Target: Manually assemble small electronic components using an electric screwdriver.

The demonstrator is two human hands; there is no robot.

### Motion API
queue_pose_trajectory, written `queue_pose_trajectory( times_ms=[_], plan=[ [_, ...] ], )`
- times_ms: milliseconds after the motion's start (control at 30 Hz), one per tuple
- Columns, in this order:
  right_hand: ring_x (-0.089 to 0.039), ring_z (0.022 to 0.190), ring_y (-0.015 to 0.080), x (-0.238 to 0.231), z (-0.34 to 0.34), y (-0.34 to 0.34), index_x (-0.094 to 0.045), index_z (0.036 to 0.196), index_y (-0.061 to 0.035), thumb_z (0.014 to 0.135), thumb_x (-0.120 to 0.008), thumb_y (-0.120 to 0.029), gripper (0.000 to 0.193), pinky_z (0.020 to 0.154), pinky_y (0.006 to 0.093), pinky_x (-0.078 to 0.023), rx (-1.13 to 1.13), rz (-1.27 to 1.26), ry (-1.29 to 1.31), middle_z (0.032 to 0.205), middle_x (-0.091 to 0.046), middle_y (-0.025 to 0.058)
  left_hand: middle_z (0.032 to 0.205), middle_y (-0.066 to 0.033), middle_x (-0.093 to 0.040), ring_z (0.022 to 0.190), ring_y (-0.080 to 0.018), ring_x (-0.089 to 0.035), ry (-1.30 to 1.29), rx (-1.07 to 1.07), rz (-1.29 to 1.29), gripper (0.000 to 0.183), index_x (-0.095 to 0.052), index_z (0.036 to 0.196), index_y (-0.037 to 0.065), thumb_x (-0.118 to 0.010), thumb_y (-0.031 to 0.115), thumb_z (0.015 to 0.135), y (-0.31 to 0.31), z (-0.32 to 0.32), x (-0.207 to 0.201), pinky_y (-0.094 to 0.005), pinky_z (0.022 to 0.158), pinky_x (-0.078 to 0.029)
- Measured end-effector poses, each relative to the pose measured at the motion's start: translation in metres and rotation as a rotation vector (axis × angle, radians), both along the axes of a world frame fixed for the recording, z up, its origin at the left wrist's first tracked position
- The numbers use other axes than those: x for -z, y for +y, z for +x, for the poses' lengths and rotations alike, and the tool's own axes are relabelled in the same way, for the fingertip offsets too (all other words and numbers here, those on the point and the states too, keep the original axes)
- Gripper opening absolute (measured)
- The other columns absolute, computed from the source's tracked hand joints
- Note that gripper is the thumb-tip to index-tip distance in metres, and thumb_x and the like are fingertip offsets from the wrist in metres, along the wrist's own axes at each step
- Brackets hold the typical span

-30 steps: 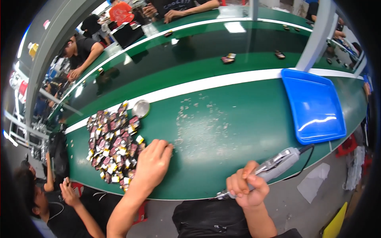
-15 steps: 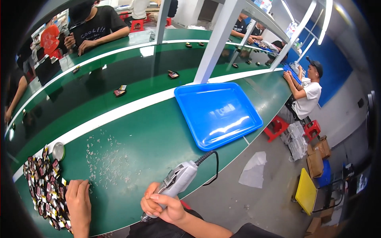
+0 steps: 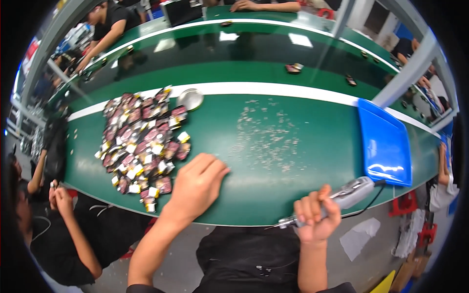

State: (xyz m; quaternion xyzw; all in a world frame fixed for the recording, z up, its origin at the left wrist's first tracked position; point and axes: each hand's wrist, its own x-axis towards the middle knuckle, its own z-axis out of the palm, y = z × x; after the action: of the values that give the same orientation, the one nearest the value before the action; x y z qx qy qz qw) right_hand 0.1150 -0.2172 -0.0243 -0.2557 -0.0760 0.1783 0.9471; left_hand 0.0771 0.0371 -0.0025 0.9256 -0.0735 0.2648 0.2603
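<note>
My right hand (image 3: 316,213) is closed round a grey corded handheld power tool (image 3: 352,192), its thin metal bit pointing left near the table's front edge. My left hand (image 3: 199,183) hovers above the green table with fingers bent and pressed together; whether anything is between the fingertips is hidden. Just left of that hand lies a heap of small dark parts (image 3: 144,141) with pinkish faces and white and yellow tabs. Small white shavings (image 3: 268,139) are scattered on the table between the hand and a blue tray.
The blue tray (image 3: 383,141) lies at the right. A round metal lid or dish (image 3: 190,99) touches the white ledge (image 3: 264,88). Beyond it, a dark belt carries a few parts (image 3: 294,68). Grey posts (image 3: 405,73) rise at the right. Another person's arm (image 3: 78,224) is at the left.
The view has swung left, so the heap, shavings and tray appear farther right. My right hand keeps the power tool, now with its bit visible. My left hand's fingers stay bent together.
</note>
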Motion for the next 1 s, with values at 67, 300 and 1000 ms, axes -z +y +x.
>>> queue_pose_trajectory(
  times_ms=[67, 300, 1000],
  plan=[
    [-0.035, 0.043, 0.0111, 0.001, -0.002, 0.002, -0.055, 0.091, -0.0077, 0.088, -0.05, -0.016, 0.01, 0.048, 0.029, -0.035, -0.026, 0.004, 0.01, 0.049, -0.034, -0.0018, 0.074, -0.0113, -0.058, 0.068, -0.0285, -0.058, -0.012, -0.022, -0.026, 0.012, -0.059, 0.078, -0.001, -0.069, -0.006, 0.073, 0.004, -0.004, 0.003, -0.0356, 0.06, -0.046],
    [-0.033, 0.041, 0.0104, 0.001, -0.01, 0.008, -0.055, 0.09, -0.0076, 0.088, -0.049, -0.017, 0.011, 0.046, 0.0286, -0.034, 0.043, -0.065, 0.009, 0.048, -0.033, -0.0022, 0.075, -0.0109, -0.066, 0.067, -0.0236, -0.061, -0.078, -0.051, -0.18, 0.012, -0.066, 0.08, -0.002, -0.07, -0.01, 0.071, -0.002, -0.023, 0.001, -0.031, 0.06, -0.047],
    [-0.041, 0.046, 0.0124, -0.051, -0.023, 0.023, -0.047, 0.096, -0.0104, 0.093, -0.039, -0.021, 0.013, 0.052, 0.0304, -0.039, 0.064, 0.198, -0.144, 0.054, -0.042, -0.0006, 0.084, -0.0196, -0.064, 0.069, -0.0178, -0.057, 0.232, 0.344, -1.429, 0.017, -0.062, 0.087, -0.009, -0.057, 0.006, 0.092, -0.083, -0.081, 0.007, -0.026, 0.059, -0.047]
  ],
)
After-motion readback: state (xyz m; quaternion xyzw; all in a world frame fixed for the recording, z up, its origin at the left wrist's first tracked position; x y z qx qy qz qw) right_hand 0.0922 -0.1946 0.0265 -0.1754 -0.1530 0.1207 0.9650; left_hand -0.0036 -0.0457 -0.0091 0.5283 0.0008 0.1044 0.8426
